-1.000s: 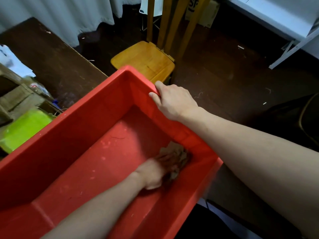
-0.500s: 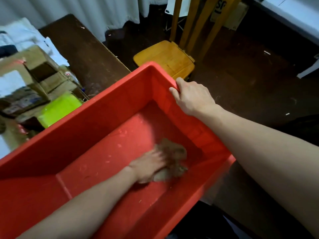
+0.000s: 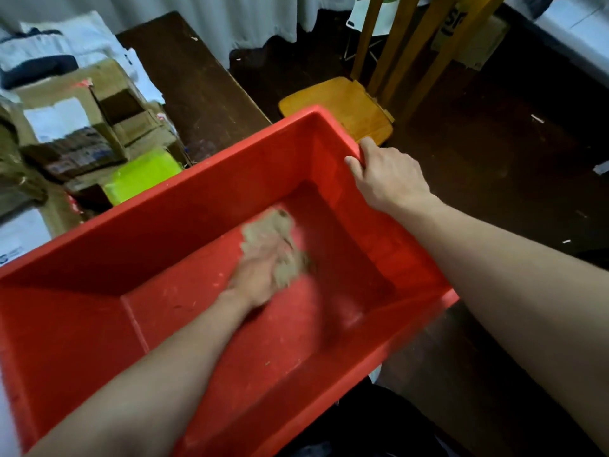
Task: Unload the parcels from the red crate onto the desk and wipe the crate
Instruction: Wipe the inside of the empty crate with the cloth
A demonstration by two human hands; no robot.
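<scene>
The open red crate point(image 3: 184, 206) has what seems a crumpled tan cloth point(image 3: 265, 230) on its floor. Cardboard parcels point(image 3: 75, 127) crowd the counter point(image 3: 194, 84) at ten o'clock.

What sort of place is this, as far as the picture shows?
Probably a room in a home or small office, not a warehouse: cardboard parcels piled on a dark wooden desk, a yellow wooden chair near it, and a pale curtain behind.

Left hand point(image 3: 260, 275) palm down on cloth point(image 3: 267, 230) (blurred), right hand point(image 3: 392, 179), fingers point(image 3: 354, 163) hooked over crate point(image 3: 230, 156) rim, forearms extended
</scene>
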